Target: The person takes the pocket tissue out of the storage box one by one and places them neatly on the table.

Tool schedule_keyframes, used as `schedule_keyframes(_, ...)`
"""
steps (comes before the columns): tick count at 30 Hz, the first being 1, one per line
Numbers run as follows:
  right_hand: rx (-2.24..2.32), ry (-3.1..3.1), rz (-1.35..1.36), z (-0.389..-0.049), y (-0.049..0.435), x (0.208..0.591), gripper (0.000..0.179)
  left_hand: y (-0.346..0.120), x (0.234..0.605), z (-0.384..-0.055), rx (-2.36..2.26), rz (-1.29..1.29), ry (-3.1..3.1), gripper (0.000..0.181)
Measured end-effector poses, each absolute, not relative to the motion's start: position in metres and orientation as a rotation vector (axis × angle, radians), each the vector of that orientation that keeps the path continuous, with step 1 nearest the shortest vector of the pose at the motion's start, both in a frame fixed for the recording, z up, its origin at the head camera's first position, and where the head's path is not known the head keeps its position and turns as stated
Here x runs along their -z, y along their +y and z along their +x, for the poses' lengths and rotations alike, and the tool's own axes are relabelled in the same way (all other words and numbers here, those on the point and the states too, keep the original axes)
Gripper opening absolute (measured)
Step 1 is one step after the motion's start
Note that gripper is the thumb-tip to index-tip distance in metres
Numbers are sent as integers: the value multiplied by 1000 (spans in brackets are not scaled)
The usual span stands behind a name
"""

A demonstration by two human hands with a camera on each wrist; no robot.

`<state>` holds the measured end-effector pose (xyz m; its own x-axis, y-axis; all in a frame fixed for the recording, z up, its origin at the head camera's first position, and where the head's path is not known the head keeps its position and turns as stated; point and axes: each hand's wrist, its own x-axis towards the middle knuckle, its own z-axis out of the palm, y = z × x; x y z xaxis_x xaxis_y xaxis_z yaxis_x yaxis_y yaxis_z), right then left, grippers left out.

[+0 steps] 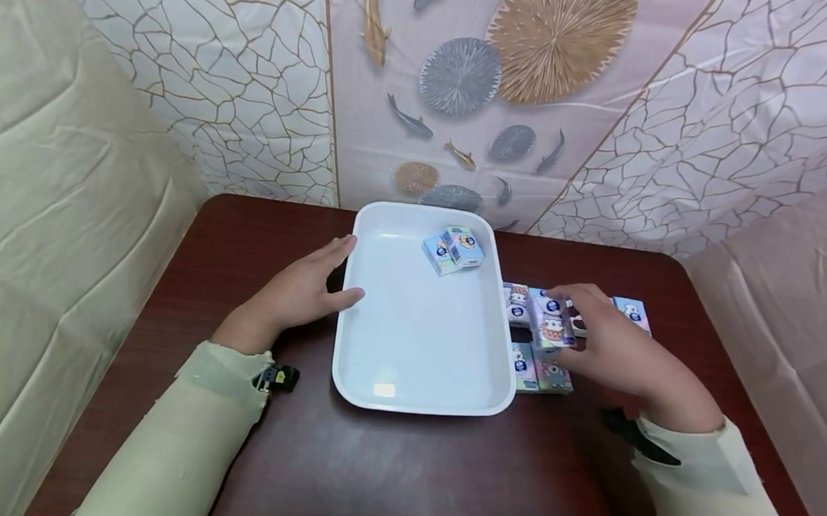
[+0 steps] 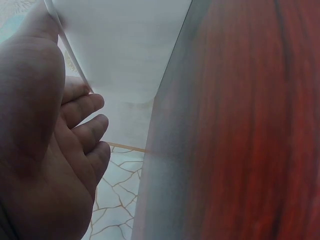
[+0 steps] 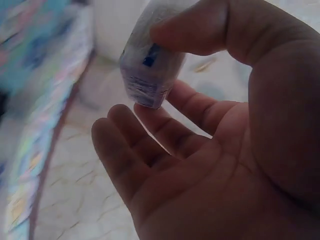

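A white tray (image 1: 424, 328) lies on the dark wooden table. My left hand (image 1: 304, 288) rests at its left rim, fingers loosely extended and thumb reaching over the edge; in the left wrist view the fingertips (image 2: 97, 102) meet the rim. Between thumb and fingers, my right hand (image 1: 614, 347) pinches a small pastel pocket tissue pack (image 1: 551, 322), raised over other packs just right of the tray. The right wrist view shows the pack's wrapped end (image 3: 147, 85) under the thumb. Inside the tray's far right corner, one tissue pack (image 1: 465, 247) leans on another (image 1: 439, 255).
Several more packs lie in rows right of the tray, among them a front one (image 1: 523, 368) and a far right one (image 1: 633, 314), partly hidden by my right hand. A patterned cloth (image 1: 453, 136) hangs behind the table (image 1: 376, 472), and pale cloth flanks both sides.
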<state>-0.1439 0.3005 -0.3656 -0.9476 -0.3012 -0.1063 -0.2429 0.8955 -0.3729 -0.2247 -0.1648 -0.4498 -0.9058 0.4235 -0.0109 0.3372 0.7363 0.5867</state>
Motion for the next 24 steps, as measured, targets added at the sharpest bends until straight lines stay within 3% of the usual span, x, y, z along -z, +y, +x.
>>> schedule_keyframes(12, 435, 2860, -378, -133, 360, 392, 76, -164, 449, -224, -899, 606, 2795, 98)
schedule_keyframes(24, 386, 2834, -345, -127, 372, 416, 79, -164, 450, -225, -891, 613, 2804, 97)
